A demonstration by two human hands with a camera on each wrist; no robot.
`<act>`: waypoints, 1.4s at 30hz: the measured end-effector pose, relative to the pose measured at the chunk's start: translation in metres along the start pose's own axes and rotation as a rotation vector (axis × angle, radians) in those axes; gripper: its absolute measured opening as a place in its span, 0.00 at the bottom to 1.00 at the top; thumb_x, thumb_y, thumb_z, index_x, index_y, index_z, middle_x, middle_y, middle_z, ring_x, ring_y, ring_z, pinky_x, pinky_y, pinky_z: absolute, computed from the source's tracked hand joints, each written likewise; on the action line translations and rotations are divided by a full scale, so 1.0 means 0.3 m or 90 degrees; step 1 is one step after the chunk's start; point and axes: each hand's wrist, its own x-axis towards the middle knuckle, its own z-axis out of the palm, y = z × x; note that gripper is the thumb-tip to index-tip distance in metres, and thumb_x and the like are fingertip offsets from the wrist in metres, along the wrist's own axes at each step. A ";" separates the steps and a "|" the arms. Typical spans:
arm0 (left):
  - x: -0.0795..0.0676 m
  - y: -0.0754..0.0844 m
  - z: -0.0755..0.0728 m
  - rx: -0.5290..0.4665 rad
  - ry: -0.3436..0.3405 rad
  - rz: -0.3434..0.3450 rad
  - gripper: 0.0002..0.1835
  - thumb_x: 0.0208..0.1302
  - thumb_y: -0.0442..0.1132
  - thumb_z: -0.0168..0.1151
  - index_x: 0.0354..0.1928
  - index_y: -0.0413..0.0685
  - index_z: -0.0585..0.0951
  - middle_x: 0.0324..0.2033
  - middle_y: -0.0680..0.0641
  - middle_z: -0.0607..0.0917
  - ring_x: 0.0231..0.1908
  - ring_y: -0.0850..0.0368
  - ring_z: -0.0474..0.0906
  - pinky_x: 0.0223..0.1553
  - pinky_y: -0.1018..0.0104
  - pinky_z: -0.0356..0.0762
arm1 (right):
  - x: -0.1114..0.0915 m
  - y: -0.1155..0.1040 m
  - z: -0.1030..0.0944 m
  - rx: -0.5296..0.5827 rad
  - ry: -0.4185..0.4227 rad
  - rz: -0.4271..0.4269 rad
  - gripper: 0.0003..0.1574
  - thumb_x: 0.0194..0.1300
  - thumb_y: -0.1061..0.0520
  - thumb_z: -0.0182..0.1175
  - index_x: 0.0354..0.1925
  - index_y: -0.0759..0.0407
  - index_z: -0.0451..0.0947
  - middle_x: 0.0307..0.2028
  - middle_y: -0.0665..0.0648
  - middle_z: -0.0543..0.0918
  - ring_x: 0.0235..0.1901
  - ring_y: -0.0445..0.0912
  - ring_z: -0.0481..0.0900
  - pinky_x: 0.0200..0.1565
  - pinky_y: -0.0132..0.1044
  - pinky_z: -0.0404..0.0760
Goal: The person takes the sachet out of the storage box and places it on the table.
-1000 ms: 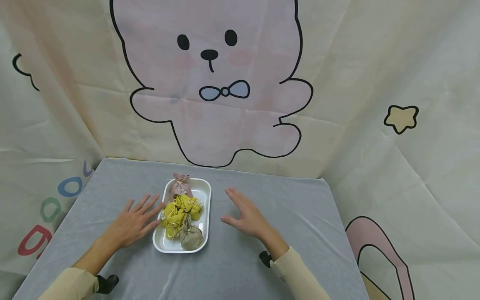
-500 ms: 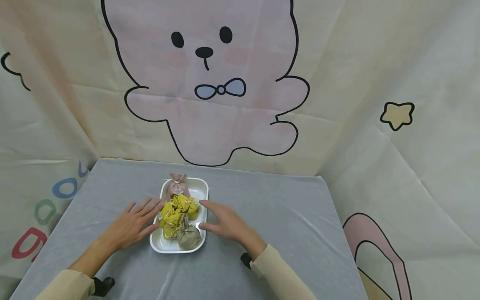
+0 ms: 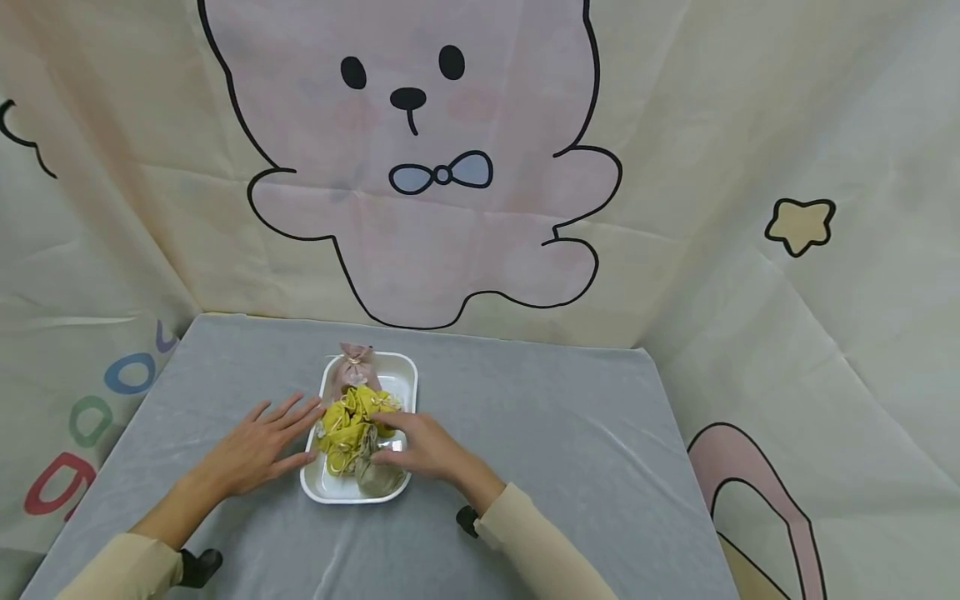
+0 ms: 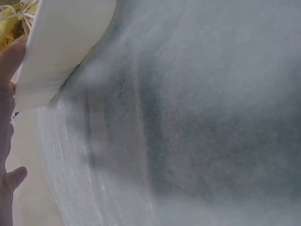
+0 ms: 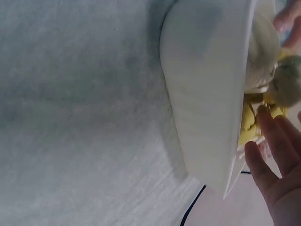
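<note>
In the head view a white tray (image 3: 322,490) lies on the cloth-covered table, left of centre. It holds a pink drawstring pouch (image 3: 356,371) at the far end, several yellow pouches (image 3: 347,433) in the middle and a grey-green pouch (image 3: 375,479) at the near end. My left hand (image 3: 253,450) spreads its fingers at the tray's left rim. From the right, my right hand (image 3: 431,450) reaches over the rim, thumb and forefinger apart above the grey-green pouch. The right wrist view shows its extended fingers (image 5: 277,141) beside the yellow pouches.
Grey cloth (image 3: 555,467) covers the table around the tray. Behind it hangs a cream curtain (image 3: 675,167) printed with a pink bear, and more printed fabric closes off both sides. A dark strap piece (image 3: 467,522) sits at the right wrist.
My right hand has moved left from beside the tray to over the grey-green pouch. My left hand stays at the tray's left rim. The pouches keep their places.
</note>
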 end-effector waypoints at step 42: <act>-0.003 0.006 0.007 -0.005 -0.011 -0.011 0.40 0.66 0.61 0.61 0.73 0.47 0.68 0.71 0.43 0.68 0.69 0.41 0.64 0.60 0.33 0.64 | 0.030 0.001 0.090 0.051 0.075 0.044 0.19 0.61 0.58 0.71 0.51 0.57 0.82 0.46 0.49 0.86 0.44 0.32 0.82 0.47 0.24 0.77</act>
